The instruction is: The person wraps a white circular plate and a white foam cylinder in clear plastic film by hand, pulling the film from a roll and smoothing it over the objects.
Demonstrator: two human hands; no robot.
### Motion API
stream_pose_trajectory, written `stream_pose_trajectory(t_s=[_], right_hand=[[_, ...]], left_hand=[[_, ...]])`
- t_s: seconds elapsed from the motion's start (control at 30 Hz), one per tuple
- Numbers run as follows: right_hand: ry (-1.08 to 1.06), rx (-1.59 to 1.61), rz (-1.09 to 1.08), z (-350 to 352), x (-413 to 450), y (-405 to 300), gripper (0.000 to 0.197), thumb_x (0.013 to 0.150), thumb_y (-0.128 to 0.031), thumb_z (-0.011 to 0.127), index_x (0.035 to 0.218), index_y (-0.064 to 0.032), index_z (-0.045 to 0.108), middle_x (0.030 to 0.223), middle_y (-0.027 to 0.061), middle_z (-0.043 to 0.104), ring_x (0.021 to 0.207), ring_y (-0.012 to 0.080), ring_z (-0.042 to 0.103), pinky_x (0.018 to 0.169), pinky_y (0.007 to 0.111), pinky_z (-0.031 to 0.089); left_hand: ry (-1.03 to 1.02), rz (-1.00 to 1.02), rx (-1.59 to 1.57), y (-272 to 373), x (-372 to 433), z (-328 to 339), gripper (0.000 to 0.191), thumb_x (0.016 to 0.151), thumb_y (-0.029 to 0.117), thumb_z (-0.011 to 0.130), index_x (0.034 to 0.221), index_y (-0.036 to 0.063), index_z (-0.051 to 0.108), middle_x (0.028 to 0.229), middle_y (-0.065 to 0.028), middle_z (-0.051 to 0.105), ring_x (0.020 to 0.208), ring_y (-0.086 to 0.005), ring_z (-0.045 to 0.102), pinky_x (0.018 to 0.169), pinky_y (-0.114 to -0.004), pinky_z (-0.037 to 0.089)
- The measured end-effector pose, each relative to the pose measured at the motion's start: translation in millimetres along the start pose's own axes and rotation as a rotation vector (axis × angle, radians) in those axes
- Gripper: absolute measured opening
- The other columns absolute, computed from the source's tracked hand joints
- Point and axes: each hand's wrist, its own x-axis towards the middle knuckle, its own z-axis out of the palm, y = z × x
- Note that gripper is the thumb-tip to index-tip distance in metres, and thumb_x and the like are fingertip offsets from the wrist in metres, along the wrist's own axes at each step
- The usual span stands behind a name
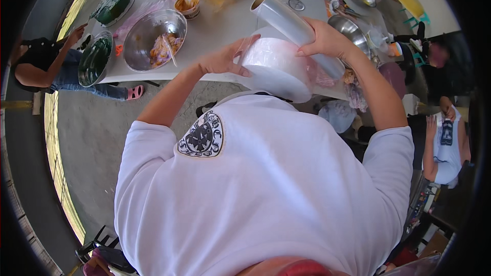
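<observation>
A roll of clear plastic film [282, 17] on a cardboard core slants up to the left, and my right hand [326, 40] is closed around its middle. Beneath it, at the table's near edge, is a round white form wrapped in clear plastic [276, 61]. My left hand [228, 57] holds the form's left side, thumb low and fingers on the film at its upper rim. Pink crumpled plastic [324, 78] lies to the right of the form, partly under the roll. Whether the film on the form is joined to the roll cannot be told.
Left on the table [215, 38] are a steel bowl [134, 42] with orange and purple mixture, a tub of orange frosting [188, 7] and a green-frosted cake [115, 5]. A steel bowl [347, 32] stands right. A co-worker [46, 61] is at the far left, beside a green-smeared bowl [96, 61].
</observation>
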Motion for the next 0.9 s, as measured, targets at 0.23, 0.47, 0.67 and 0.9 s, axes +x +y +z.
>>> stream_pose_trajectory(t_s=[0.23,0.47,0.67,0.9], right_hand=[[0.003,0.012,0.064,-21.4,3.7,-3.8,0.070,0.054,-0.024,0.072,0.115,0.0011,0.048,0.091,0.0093,0.058,0.086,0.0167,0.053,0.079,0.027,0.041],[-0.037,-0.012,0.073,-22.6,9.1,-0.1,0.067,0.054,-0.023,0.072,0.113,-0.0001,0.049,0.090,0.0084,0.058,0.085,0.0155,0.053,0.078,0.027,0.041],[-0.053,0.067,0.020,-15.8,11.2,9.3,0.068,0.054,-0.022,0.073,0.114,0.0004,0.049,0.095,0.0079,0.058,0.087,0.0150,0.052,0.080,0.027,0.042],[-0.014,-0.044,-0.004,-13.2,17.8,5.5,0.064,0.055,-0.020,0.073,0.111,0.0003,0.050,0.094,0.0080,0.059,0.084,0.0158,0.053,0.077,0.028,0.043]], left_hand=[[0.232,-0.066,-0.611,11.2,-9.1,-22.1,0.063,0.072,0.018,0.069,0.127,0.0060,0.039,0.130,-0.0076,0.038,0.119,-0.0176,0.035,0.100,-0.033,0.027],[0.439,0.089,-0.056,8.3,-5.2,12.6,0.017,0.079,0.019,0.065,0.083,0.0078,0.054,0.087,0.0006,0.054,0.079,-0.0091,0.049,0.070,-0.022,0.041],[0.302,-0.048,-0.410,-0.9,-8.8,-5.5,0.010,0.081,0.011,0.061,0.077,0.0078,0.053,0.076,0.0013,0.055,0.071,-0.0073,0.051,0.063,-0.021,0.042],[0.357,-0.165,-0.272,-11.3,-6.7,-38.0,0.022,0.080,0.022,0.063,0.097,0.0093,0.057,0.094,-0.0022,0.058,0.084,-0.0108,0.053,0.071,-0.023,0.043]])
